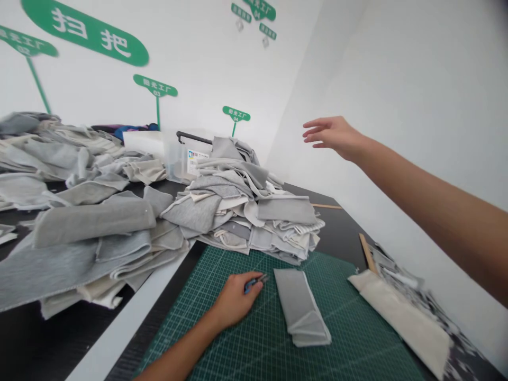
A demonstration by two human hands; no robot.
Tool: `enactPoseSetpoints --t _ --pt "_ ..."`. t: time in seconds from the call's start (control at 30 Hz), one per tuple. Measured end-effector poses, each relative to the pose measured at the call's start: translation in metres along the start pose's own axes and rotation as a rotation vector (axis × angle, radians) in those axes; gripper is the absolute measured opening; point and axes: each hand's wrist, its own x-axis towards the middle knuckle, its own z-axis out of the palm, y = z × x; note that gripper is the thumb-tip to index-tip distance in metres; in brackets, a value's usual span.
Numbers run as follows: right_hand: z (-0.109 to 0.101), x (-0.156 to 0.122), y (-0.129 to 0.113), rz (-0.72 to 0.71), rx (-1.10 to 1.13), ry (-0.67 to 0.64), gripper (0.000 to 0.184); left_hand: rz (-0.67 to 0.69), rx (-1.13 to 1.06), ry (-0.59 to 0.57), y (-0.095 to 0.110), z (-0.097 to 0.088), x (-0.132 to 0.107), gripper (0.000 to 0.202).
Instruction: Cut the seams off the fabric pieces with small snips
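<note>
Grey folded piece: head view; it lies flat on the green cutting mat, just to the right of my left hand, and neither hand touches it.
Look of it: light grey knit with a matte face, folded into a long narrow strip. At the near end I see a second layer turned over in a slanted flap, and a paler edge runs down the right side.
Left hand: it rests on the mat with the fingers curled round a small blue-handled tool. The tool's tip pokes out toward the grey folded piece. It is too small for me to tell what kind of tool it is.
Right hand: it is raised in front of the white wall, well above the table, with the fingers loose and spread, holding nothing.
Offcut heap: grey and cream pieces are stacked at the far edge of the mat and spill onto it.
Left heap: larger grey cloths lie on the black table, left of the mat.
Cream cloth: it is at the mat's right edge, lying partly over black-and-white scraps.
Plastic box: it is clear, with a dark handle, and stands behind the offcut heap.
Green signs: they are on the wall.
</note>
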Motion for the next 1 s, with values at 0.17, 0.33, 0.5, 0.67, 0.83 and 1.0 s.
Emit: enactPoseSetpoints --t 0.17,0.33,0.5,0.67,0.83,1.0 --pt "-0.024 -0.157 0.046 -0.049 -0.152 0.007 0.027 0.045 0.036 -0.025 0.001 -0.001 -0.001 0.032" --pt "0.025 -0.324 0.104 0.094 -0.142 -0.094 0.027 0.073 0.072 -0.023 -0.002 -0.001 -0.001 0.033" --pt "0.098 -0.381 0.16 0.29 -0.143 -0.071 0.056 0.074 0.114 -0.024 -0.007 0.001 -0.003 0.034" --pt "0.137 -0.381 0.168 0.323 -0.067 -0.115 0.058 0.05 0.151 -0.038 0.0 0.001 -0.014 0.036" --pt "0.128 -0.403 0.156 0.274 0.092 -0.193 0.062 0.066 0.213 -0.07 0.019 0.003 -0.019 0.038" --pt "0.101 -0.43 0.158 0.285 0.235 -0.195 0.061 0.127 0.289 -0.149 0.038 0.017 -0.007 0.039"
